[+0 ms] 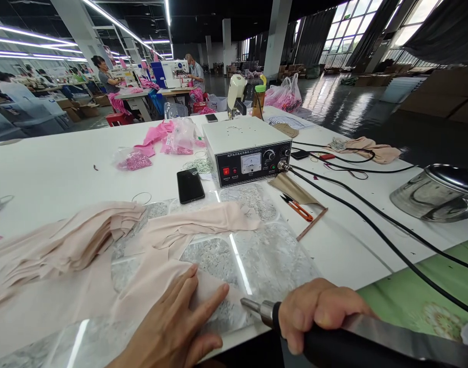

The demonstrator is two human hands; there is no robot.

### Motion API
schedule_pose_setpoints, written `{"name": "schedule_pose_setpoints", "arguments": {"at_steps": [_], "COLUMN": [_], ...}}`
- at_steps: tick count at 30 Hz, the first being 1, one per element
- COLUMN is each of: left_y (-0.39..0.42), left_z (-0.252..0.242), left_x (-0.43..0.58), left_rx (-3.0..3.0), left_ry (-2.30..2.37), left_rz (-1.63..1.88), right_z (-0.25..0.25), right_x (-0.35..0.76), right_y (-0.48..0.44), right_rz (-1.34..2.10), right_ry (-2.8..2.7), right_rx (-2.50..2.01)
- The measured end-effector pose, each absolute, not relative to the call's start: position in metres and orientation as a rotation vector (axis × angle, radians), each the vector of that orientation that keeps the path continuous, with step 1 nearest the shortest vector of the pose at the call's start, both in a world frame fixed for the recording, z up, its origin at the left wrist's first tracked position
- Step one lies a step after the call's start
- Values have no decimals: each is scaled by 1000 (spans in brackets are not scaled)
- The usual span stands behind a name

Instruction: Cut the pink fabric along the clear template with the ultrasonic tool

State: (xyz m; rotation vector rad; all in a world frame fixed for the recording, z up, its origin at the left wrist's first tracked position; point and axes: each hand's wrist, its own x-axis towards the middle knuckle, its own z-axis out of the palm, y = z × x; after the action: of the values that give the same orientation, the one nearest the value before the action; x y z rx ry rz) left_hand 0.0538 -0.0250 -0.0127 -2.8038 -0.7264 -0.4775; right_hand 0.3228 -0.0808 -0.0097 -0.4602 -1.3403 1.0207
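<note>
My left hand (176, 322) lies flat with fingers spread on a piece of pale pink fabric (157, 286) at the near edge of the white table (65, 168). My right hand (318, 312) is wrapped round a black-handled tool (356, 347) whose metal tip (252, 305) points left at the fabric's edge near my left fingertips. Beneath the fabric is a glossy, patterned mat (264, 255). A black cable (372, 230) runs from the tool side to a white control box (247, 148) with a dial and knobs.
A stack of pink fabric pieces (57, 245) lies left. A black phone (190, 185), orange snips (297, 207), bags of pink beads (134, 159), a steel pot (437, 194) and a bottle (259, 99) are on the table. People work at sewing tables behind.
</note>
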Motion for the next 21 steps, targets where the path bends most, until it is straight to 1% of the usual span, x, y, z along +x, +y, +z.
{"name": "schedule_pose_setpoints", "arguments": {"at_steps": [3, 8, 15, 21], "left_y": [-26, -31, -33, -36], "left_z": [-15, -19, -21, -23], "left_x": [59, 56, 53, 57], "left_rx": [-2774, -2788, -2856, -2852], "left_ry": [-757, -776, -828, -842], "left_rz": [-535, -505, -537, -587], "right_z": [-22, -32, -24, -18], "right_x": [328, 325, 323, 322], "right_y": [-73, -72, -81, -81], "right_rz": [1077, 1028, 975, 943], "right_ry": [-1418, -1331, -1315, -1407], "right_rx": [-312, -325, -472, -424]}}
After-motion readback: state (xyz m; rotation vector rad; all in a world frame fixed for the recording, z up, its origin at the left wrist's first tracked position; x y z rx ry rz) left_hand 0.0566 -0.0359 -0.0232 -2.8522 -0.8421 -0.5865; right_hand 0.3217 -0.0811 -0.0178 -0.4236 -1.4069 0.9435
